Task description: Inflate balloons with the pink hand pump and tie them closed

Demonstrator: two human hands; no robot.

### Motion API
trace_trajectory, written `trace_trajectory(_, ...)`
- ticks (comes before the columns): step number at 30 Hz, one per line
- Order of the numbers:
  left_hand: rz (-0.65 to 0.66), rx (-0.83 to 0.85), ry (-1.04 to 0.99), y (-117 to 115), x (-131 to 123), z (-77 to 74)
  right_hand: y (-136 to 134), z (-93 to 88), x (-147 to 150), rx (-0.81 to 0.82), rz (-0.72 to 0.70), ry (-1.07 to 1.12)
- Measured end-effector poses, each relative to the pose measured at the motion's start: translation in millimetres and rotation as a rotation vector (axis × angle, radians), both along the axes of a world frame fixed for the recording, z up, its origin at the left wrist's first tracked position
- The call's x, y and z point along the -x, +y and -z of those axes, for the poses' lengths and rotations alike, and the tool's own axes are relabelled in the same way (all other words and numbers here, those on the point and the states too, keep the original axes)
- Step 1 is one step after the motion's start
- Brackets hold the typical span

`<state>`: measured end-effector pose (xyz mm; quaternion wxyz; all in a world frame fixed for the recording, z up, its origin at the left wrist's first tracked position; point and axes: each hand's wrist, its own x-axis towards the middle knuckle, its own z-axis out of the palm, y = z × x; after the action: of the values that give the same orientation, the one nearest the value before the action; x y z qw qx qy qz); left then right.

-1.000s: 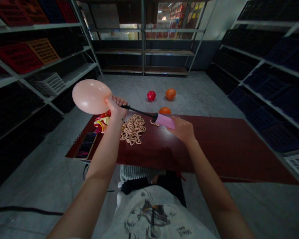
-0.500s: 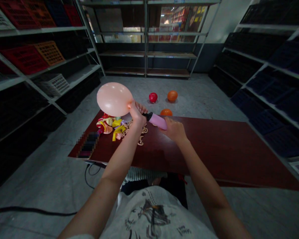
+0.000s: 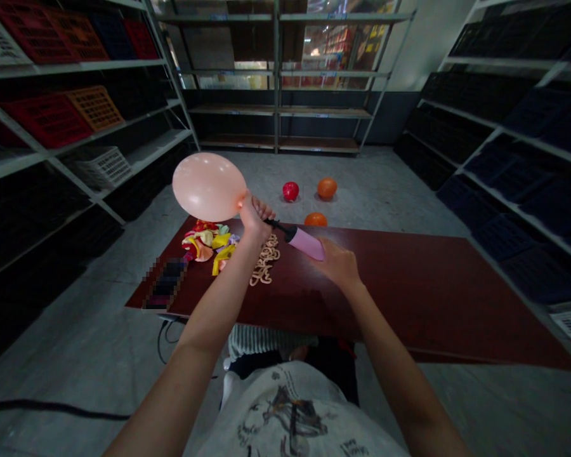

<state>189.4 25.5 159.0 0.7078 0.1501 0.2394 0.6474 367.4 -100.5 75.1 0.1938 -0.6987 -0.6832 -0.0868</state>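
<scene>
A partly inflated, pale peach balloon (image 3: 208,187) points off to the left above the table. My left hand (image 3: 255,216) is closed round its neck, where the balloon meets the front end of a hand pump; the nozzle is hidden in my fingers. The hand pump (image 3: 307,244) has a pink barrel and a black rod showing between my hands. My right hand (image 3: 337,261) is wrapped round the back end of the barrel. Below my left hand lie a pile of uninflated balloons (image 3: 200,244) and several tan rubbery loops (image 3: 262,270).
The dark red table (image 3: 409,298) carries a pixelated flat object (image 3: 166,282) at its left end. Two orange balloons (image 3: 327,188) and a red balloon (image 3: 290,191) lie on the floor beyond. Shelves with crates (image 3: 47,117) stand on both sides. A black cable (image 3: 52,406) crosses the floor.
My hands have moved apart, baring the pump's black rod between them. My left hand and the balloon have shifted slightly left; the pink barrel has slid right and down with my right hand.
</scene>
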Motion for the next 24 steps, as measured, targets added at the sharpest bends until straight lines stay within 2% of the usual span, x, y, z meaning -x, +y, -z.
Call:
trace_trajectory(5, -0.017, 0.028, 0.007, 16, 22, -10.5, -12, 4.2, -21, 0.041, -0.017, 0.033)
trace_trajectory(9, 0.064, 0.048, 0.074, 46, 32, -37.9, -16, 5.6, -17, 0.130, 0.003, 0.191)
trace_trajectory(11, 0.170, 0.040, 0.126, 63, 30, -58.3, -15, 7.0, -1, 0.178, -0.011, 0.394)
trace_trajectory(14, 0.349, 0.016, 0.204, 86, 15, -89.3, -11, 6.5, 34, 0.302, -0.034, 0.945)
trace_trajectory(16, 0.469, 0.012, 0.241, 94, 1, -103.0, -7, 1.1, 56, 0.374, -0.084, 1.303)
trace_trajectory(19, 0.634, 0.047, 0.256, 93, -25, -105.0, 2, -16.4, 74, 0.398, -0.261, 1.685)
trace_trajectory(24, 0.916, 0.078, 0.141, 75, -59, -79.7, 17, -53.7, 68, 0.465, -0.364, 2.037)
